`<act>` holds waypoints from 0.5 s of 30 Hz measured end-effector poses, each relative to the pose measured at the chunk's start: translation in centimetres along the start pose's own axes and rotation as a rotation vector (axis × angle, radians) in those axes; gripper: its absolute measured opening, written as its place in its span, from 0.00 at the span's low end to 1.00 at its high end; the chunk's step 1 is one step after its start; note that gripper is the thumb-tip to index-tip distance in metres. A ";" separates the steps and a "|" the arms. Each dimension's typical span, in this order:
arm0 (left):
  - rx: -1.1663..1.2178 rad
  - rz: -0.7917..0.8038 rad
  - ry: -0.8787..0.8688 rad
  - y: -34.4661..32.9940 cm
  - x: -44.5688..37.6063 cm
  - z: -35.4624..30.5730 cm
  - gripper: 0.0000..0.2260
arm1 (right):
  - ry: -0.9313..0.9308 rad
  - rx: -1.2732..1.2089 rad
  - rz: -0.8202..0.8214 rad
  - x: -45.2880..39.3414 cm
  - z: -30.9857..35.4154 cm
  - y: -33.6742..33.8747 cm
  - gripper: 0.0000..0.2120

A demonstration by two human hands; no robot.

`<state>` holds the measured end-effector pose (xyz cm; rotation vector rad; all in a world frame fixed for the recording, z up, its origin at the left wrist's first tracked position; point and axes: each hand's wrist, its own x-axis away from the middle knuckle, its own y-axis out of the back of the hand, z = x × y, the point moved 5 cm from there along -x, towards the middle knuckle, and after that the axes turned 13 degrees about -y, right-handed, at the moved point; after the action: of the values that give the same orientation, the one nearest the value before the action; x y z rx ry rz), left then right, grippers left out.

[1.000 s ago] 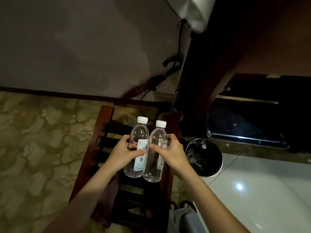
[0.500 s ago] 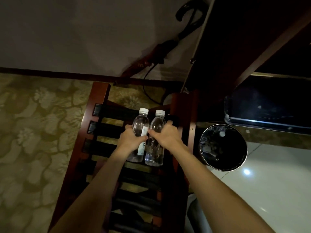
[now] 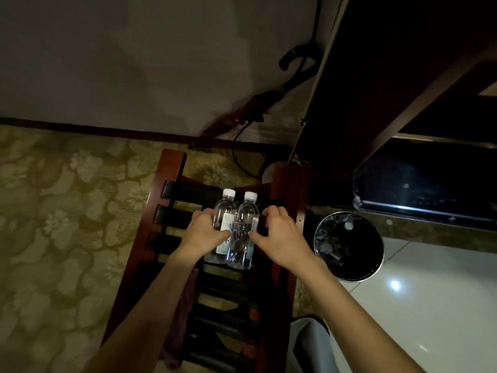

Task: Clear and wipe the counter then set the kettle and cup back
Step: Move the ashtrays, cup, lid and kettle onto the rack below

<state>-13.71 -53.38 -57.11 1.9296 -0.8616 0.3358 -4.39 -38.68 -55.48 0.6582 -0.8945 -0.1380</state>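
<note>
My left hand holds one water bottle. My right hand holds the other bottle, both on the wooden rack.

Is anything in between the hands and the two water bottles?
No. The left hand holds the left clear plastic water bottle with a white cap, and the right hand has its thumb on the right one. Both bottles stand on the dark strapped wooden luggage rack.
</note>
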 end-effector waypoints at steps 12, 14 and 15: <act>-0.237 -0.115 -0.504 16.4 15.2 -20.9 0.21 | 0.338 0.180 -0.182 17.8 9.3 19.7 0.24; -0.262 -0.128 -0.582 18.8 18.4 -24.4 0.21 | 0.394 0.201 -0.228 21.8 10.6 23.3 0.23; -0.282 -0.128 -0.616 19.7 19.8 -25.9 0.21 | 0.416 0.214 -0.245 23.5 11.1 24.8 0.22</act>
<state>-10.05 -45.35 -20.12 1.8233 -1.0979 -0.4623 -1.80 -32.97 -20.11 0.9551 -0.4289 -0.1186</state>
